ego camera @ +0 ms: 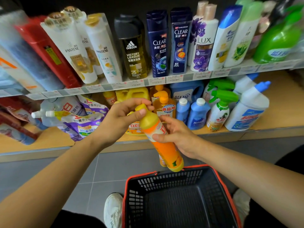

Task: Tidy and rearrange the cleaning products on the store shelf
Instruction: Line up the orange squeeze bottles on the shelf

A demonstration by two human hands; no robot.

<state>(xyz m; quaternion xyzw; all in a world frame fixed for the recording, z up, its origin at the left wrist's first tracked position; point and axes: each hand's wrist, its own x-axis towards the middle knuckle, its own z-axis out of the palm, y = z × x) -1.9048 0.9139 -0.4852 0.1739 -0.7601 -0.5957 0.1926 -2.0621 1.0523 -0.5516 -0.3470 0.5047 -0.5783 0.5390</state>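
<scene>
So both grips were on the orange dish soap bottle (165, 150), which was tilted in mid-air in front of the lower shelf (271, 116), its bottom end hanging just over the far rim of the black basket (164, 180). The left grip (118, 119) was curled around the yellow cap end, and the right grip (177, 139) was grasping the bottle around the label in the middle. Behind it on that shelf sat more orange bottles, blue bottles (197, 112), green-trigger sprayers (220, 109) and purple refill pouches (87, 119). Shampoo bottles (158, 45) lined the shelf above, and a white shoe (113, 209) showed beside the basket.
</scene>
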